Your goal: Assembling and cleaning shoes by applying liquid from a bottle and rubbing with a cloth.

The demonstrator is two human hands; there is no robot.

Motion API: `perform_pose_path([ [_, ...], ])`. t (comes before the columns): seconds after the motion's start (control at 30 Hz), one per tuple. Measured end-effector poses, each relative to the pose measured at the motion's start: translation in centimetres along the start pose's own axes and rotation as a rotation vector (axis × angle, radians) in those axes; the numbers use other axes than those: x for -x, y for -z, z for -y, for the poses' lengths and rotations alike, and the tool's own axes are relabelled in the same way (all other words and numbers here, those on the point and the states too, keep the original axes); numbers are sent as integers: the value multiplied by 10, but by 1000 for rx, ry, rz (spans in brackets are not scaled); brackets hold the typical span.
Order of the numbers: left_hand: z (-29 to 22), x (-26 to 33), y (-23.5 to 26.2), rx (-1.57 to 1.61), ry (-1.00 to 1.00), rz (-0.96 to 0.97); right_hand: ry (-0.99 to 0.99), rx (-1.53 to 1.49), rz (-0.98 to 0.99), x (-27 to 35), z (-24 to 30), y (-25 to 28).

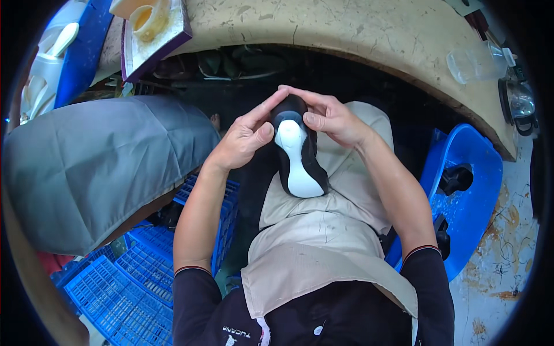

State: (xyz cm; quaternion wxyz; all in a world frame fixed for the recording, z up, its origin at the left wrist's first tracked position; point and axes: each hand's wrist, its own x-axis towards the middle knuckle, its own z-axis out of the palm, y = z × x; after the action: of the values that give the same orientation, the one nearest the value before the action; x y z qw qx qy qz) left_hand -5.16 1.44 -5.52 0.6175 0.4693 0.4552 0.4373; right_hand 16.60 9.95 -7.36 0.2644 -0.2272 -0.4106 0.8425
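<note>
A black shoe upper point(296, 153) with a white, sole-shaped underside rests on the beige apron point(323, 230) over my lap, underside facing up. My left hand point(247, 138) grips the left side of its far end, with the thumb near the white part. Opposite it, my right hand point(336, 120) holds the other side, thumb lying by the edge of the white part. The fingertips of both hands meet over the far tip. What lies inside the upper is hidden.
The curved beige workbench point(346, 29) stretches ahead, bearing a tray point(156, 49) with a stained pot and a clear plastic container point(476, 62). At right stands a blue tub point(487, 190) with black pieces. Blue crates point(115, 294) and another person's grey apron point(109, 167) are at left.
</note>
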Motion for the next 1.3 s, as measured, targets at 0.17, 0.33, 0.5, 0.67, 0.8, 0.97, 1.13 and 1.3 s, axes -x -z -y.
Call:
perform_pose_path([
  [0.17, 15, 0, -10, -205, -41, -103, 156, 347, -181, 3, -29, -3],
  [0.33, 20, 11, -3, -195, -75, -119, -11, 432, -80, 1, -23, 0],
  [0.5, 48, 17, -3, -504, -148, -177, 154, 642, -211, 8, -60, -8],
  [0.67, 48, 19, 8, -495, 66, -96, 147, 906, -187, 14, -81, -13],
  [0.8, 51, 25, 9, -525, 34, -86, 41, 911, -99, 26, -79, -14],
  [0.97, 45, 42, -10, -263, -29, -241, 70, 880, -37, 54, -80, -18],
  [1.13, 6, 22, -31, 240, 144, -552, 64, 970, -43, 62, -46, -42],
  [1.3, 28, 30, -20, 560, 87, -491, 111, 897, 5, 64, -33, -37],
])
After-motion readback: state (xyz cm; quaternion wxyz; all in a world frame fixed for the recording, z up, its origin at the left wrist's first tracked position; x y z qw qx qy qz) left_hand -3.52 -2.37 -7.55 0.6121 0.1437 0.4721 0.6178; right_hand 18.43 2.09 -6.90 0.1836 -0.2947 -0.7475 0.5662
